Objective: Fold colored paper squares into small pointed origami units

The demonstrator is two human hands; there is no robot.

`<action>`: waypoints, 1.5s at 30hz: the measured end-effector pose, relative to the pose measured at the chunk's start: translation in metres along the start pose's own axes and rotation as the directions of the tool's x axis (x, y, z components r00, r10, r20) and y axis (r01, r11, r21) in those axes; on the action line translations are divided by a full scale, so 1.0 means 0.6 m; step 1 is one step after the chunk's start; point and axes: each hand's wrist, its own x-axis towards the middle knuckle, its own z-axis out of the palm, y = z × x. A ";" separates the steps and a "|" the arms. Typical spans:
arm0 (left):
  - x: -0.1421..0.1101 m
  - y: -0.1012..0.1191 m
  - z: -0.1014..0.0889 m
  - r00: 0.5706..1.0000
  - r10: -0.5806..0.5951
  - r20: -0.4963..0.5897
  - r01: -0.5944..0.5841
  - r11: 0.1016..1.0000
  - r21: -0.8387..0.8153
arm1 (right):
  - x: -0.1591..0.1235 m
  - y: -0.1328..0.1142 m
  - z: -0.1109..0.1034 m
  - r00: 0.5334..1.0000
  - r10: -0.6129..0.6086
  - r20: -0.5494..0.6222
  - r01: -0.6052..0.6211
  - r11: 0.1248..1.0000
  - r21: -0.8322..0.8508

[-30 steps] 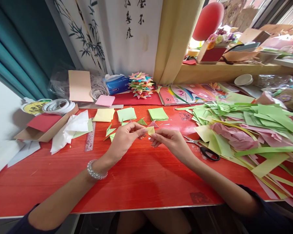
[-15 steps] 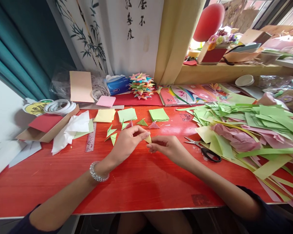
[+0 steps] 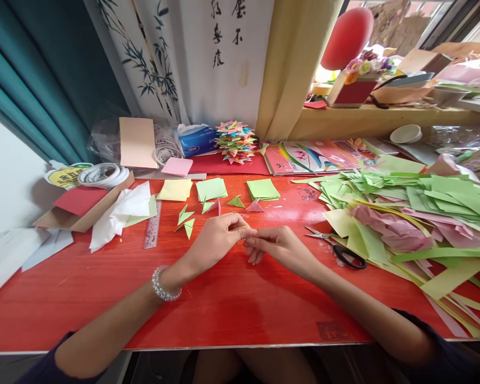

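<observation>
My left hand pinches a small folded yellow paper piece between thumb and forefinger. Almost all of that piece is hidden by the fingers. My right hand meets it from the right, its thumb and forefinger closed on the same piece and the other fingers curled below. Just beyond the hands lie small folded paper pieces: a green one, a pink one and several more to the left. Behind them are square paper stacks: yellow, pale green and brighter green.
Black-handled scissors lie right of my right hand, beside a heap of paper strips and scraps. A clear ruler, crumpled white tissue and a cardboard tray are left. At the back stands a many-coloured folded-paper stack.
My hands have come closer together, fingertips now meeting over the yellow paper, which showed between them before. The whole view has shifted slightly.
</observation>
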 end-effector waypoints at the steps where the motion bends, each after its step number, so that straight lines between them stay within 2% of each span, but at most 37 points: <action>1: 0.001 0.000 -0.003 1.000 -0.001 0.011 0.001 1.000 -0.021 | 0.001 -0.001 -0.002 1.000 0.006 -0.004 -0.006 1.000 0.020; 4: 0.003 -0.002 -0.009 1.000 -0.006 -0.016 0.005 0.999 -0.044 | 0.003 -0.001 -0.005 1.000 0.002 0.000 -0.002 1.000 0.028; 7: 0.004 -0.003 -0.012 1.000 -0.001 0.019 0.001 1.000 0.031 | 0.004 0.000 -0.006 0.997 0.003 0.076 0.002 0.997 -0.071; 9: 0.006 -0.005 -0.012 0.999 -0.019 0.034 0.016 0.996 0.084 | 0.004 0.001 -0.005 0.997 0.005 0.078 0.007 0.988 -0.152; 14: 0.012 -0.009 -0.015 0.989 -0.033 -0.142 0.027 0.999 -0.042 | 0.008 0.004 -0.002 1.000 -0.006 0.003 0.006 0.984 -0.176; 20: 0.007 0.000 -0.016 0.995 0.094 -0.027 -0.092 0.994 0.059 | 0.010 0.004 -0.004 0.992 -0.079 -0.096 0.073 0.995 -0.063; 22: 0.005 0.001 -0.012 0.997 0.081 -0.005 -0.081 0.996 0.046 | 0.010 0.005 -0.004 0.987 -0.107 -0.121 0.100 0.993 -0.062; 25: 0.004 -0.001 -0.004 0.999 0.026 -0.034 -0.025 0.999 0.020 | 0.008 0.007 -0.002 0.978 -0.122 -0.169 0.116 0.992 -0.046; 29: 0.000 -0.002 0.004 0.999 -0.026 -0.035 0.030 0.993 0.112 | 0.006 0.011 0.006 0.962 -0.150 -0.229 0.152 0.988 -0.010; 32: -0.002 0.000 0.007 0.995 -0.057 -0.078 0.068 0.987 0.146 | 0.006 0.015 0.009 0.962 -0.148 -0.232 0.138 0.989 -0.058; 35: -0.002 -0.002 0.009 0.995 -0.078 -0.057 0.087 0.984 0.158 | 0.008 0.022 0.008 0.958 -0.146 -0.248 0.123 0.987 -0.105; 37: -0.003 -0.006 0.014 0.996 -0.081 -0.046 0.087 0.981 0.173 | 0.009 0.025 0.008 0.956 -0.148 -0.254 0.119 0.985 -0.126; 41: -0.006 -0.007 0.024 0.993 -0.069 -0.094 0.089 0.969 0.229 | 0.009 0.026 0.010 0.958 -0.161 -0.238 0.114 0.974 -0.198; 43: -0.004 -0.002 0.017 0.996 -0.052 -0.074 0.071 0.956 0.283 | 0.010 0.024 0.006 0.953 -0.172 -0.250 0.113 0.965 -0.235; 45: 0.003 0.001 -0.007 0.999 -0.012 -0.049 0.029 0.930 0.366 | 0.014 0.022 -0.004 0.943 -0.174 -0.282 0.101 0.961 -0.256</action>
